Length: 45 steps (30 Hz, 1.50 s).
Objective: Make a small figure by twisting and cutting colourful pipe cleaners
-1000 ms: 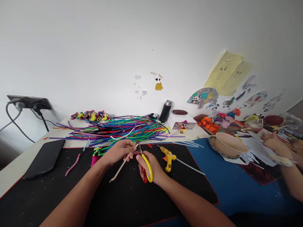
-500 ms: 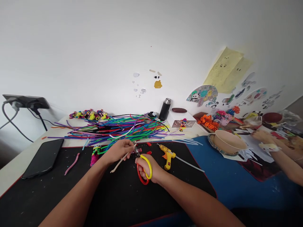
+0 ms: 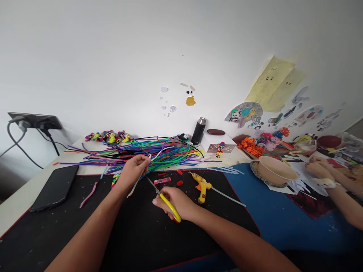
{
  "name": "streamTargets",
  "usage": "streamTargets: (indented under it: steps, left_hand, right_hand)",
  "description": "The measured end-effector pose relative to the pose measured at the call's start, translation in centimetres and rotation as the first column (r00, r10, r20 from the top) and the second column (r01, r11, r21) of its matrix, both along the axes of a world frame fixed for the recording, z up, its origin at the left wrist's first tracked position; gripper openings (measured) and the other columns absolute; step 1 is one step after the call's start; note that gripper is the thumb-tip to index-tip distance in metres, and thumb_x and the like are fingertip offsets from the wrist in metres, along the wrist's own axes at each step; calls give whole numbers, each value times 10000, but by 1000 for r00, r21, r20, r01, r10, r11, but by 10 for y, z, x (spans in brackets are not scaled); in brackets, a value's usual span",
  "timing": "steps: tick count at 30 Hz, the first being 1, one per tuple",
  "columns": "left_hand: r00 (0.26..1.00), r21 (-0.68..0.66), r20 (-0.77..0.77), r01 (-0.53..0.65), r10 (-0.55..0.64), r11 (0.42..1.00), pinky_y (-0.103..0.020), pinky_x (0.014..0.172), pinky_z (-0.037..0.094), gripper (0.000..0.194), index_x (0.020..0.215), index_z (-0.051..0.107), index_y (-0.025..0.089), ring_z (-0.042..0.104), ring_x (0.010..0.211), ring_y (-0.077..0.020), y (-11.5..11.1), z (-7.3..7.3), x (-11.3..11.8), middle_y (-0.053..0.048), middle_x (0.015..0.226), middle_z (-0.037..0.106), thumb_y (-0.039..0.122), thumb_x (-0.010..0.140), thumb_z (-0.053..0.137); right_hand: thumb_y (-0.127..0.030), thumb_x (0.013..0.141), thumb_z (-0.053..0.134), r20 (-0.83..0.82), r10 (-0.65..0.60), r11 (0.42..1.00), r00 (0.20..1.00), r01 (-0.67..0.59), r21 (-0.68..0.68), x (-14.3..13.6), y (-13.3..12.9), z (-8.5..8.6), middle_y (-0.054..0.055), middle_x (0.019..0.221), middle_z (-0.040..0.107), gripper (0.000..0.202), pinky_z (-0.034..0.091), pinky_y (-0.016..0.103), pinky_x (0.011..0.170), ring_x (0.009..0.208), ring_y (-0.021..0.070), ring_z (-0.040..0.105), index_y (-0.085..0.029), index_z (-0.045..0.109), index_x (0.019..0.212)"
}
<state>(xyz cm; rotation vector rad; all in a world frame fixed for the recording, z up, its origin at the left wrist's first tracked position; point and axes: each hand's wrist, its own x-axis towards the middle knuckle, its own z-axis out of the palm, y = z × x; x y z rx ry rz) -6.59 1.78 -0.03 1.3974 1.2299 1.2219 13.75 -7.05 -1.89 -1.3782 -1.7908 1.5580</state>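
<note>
My left hand point(image 3: 134, 170) is closed in a pinch around a cream pipe cleaner point(image 3: 132, 190), whose loose end hangs below the palm. In my right hand point(image 3: 174, 202) are scissors point(image 3: 170, 207) with yellow and red handles, their blades aimed up and left, just short of the left hand. Past the scissors, a pink-and-clear small tube-like piece point(image 3: 162, 180) and red bits point(image 3: 179, 183) lie on the black mat point(image 3: 141, 234). Partly behind my left wrist is a small colourful pipe-cleaner figure point(image 3: 115, 180); a pink pipe cleaner point(image 3: 89, 194) lies further left.
A yellow glue gun point(image 3: 202, 186) with a glue stick lies right of my hands. Behind them spreads a pile of coloured pipe cleaners point(image 3: 113, 155). A phone point(image 3: 55, 187) lies left, a black flask point(image 3: 199, 131) stands behind, and a bowl point(image 3: 278, 169) sits right, near another person's hands point(image 3: 320, 172).
My left hand has moved up and left with the cream pipe cleaner, away from the blades. My right hand has turned the scissors and drawn them slightly lower.
</note>
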Motion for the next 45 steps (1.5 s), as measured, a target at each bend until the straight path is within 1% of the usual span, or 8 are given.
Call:
streamTargets:
  steps: [3,6,9,15,19,24,35,45]
  left_hand:
    - [990,26,93,-110,107,994,-241,494,360,302,810,635,200,480,497,-126,-2,9,-6,31,567,565,479,809,752]
    - [979,33,146,-147,141,989,-233,486,346,270,812,631,200,452,495,-119,-2,14,-9,35,565,546,447,828,739]
    - [987,39,98,-129,125,991,-234,492,349,278,814,631,201,465,503,-124,-1,10,-9,31,572,554,460,843,728]
    - [996,65,-32,-80,83,995,-240,502,354,336,845,623,207,480,509,-130,4,-4,-9,33,591,579,532,861,707]
    - [994,65,-85,-63,68,996,-249,508,371,347,857,633,204,491,498,-136,4,-4,-6,32,587,583,547,857,688]
    - [992,77,-113,-48,56,996,-251,517,364,373,852,645,204,492,500,-139,2,-3,-3,38,572,573,576,856,676]
    - [990,73,-139,4,6,997,-246,515,348,332,882,651,207,483,509,-128,2,-9,-1,40,606,580,538,913,655]
    - [988,75,-156,1,11,997,-249,512,356,321,880,660,206,493,500,-134,-1,-5,3,38,583,585,527,904,651]
  right_hand:
    - [-616,805,790,413,74,928,908,-215,305,1,3,15,31,775,699,421,333,263,527,649,212,655,-229,687,933]
    - [-550,862,749,644,160,821,748,-463,333,0,7,30,78,830,751,368,313,286,545,750,274,701,-228,752,1039]
    - [-514,894,736,687,224,721,691,-592,360,-1,13,45,81,887,787,352,353,290,573,800,274,723,-223,776,1089]
    - [-270,1003,610,602,-52,784,797,-341,519,6,45,64,29,1024,815,195,413,266,703,915,194,725,-254,797,1057]
    - [-236,995,600,679,-131,823,723,-302,481,8,73,50,27,978,817,205,416,270,698,904,197,730,-243,804,977]
    - [-302,1029,564,707,-202,823,678,-273,497,2,100,23,60,1092,809,241,462,294,790,1028,238,731,-247,790,1092]
    - [-300,996,588,760,-217,832,612,-291,472,0,125,-1,134,1090,799,253,504,353,846,1055,303,734,-208,790,1118]
    - [-337,1000,591,754,-192,831,629,-305,466,-5,121,2,112,1104,801,263,506,352,864,1075,302,731,-236,784,1147]
